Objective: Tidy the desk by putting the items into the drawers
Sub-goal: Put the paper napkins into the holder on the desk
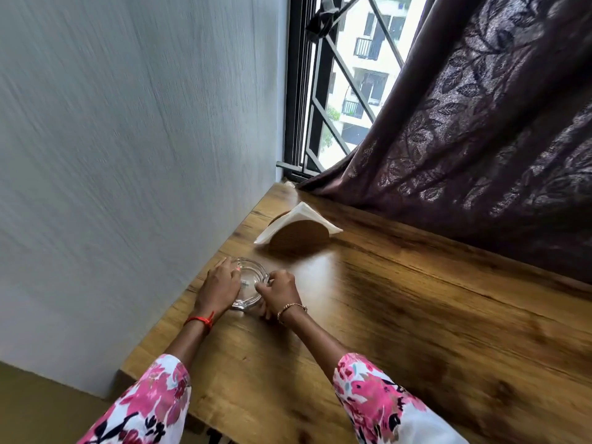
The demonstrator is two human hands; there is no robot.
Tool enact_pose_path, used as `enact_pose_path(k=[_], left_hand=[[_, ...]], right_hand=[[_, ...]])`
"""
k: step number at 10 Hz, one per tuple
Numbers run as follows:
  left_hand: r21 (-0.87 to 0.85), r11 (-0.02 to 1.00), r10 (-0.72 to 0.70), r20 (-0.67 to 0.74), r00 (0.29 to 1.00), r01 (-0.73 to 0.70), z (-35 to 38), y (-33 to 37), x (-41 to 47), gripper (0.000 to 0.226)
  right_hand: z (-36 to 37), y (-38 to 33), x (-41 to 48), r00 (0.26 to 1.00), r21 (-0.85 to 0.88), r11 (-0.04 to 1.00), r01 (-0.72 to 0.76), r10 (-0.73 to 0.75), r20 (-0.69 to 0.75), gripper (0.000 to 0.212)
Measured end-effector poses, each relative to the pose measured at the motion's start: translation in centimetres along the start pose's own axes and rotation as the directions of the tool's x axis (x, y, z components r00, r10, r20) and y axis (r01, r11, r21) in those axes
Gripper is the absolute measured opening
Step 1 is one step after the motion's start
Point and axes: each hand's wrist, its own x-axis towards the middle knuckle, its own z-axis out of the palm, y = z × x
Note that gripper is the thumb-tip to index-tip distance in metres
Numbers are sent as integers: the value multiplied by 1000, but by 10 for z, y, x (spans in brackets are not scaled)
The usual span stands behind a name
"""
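- The glass ashtray (251, 277) is sitting on the desk (416, 315), right between the two hands and close to the wall-side edge.
- The left hand (221, 283) is cupping its left rim and the right hand (280, 291) is curling over its right rim. Both are gripping it, and neither is nearer.
- It is looking roundish, so no long axis is mattering here.
- Beyond the fingertips, well apart, a napkin holder (299, 238) is standing with white napkins.
- I am counting one ashtray and one holder; no drawer is showing.
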Motion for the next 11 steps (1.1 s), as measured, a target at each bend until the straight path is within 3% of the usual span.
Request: enact_pose_path(k=[1,3,6,8,9,10,11], left_hand=[[-30,999,-13,-3,1000,13,-1,5,-11,37],[-56,998,9,22,1000,-8,0,14,-23,35],[-78,996,55,115,992,-46,9,30,-33,47],[-68,995,75,126,989,-67,13,33,-38,48],[-56,995,90,130,987,-83,13,32,-41,52],[-48,989,148,120,982,-143,18,27,-42,64],[10,980,199,86,976,-201,26,24,-45,80]], right_hand=[[2,3,1,996,64,996,-61,65,-58,39],[-16,25,-2,983,128,976,-175,181,-38,24],[-68,52,-4,945,216,943,-254,289,-150,26],[-70,60,-3,944,238,930,-279,311,-109,30],[-72,57,-9,952,214,938,-274,296,-81,14],[-75,54,-14,962,104,966,-238,249,-113,48],[-78,55,-22,968,-91,981,-171,150,-202,57]])
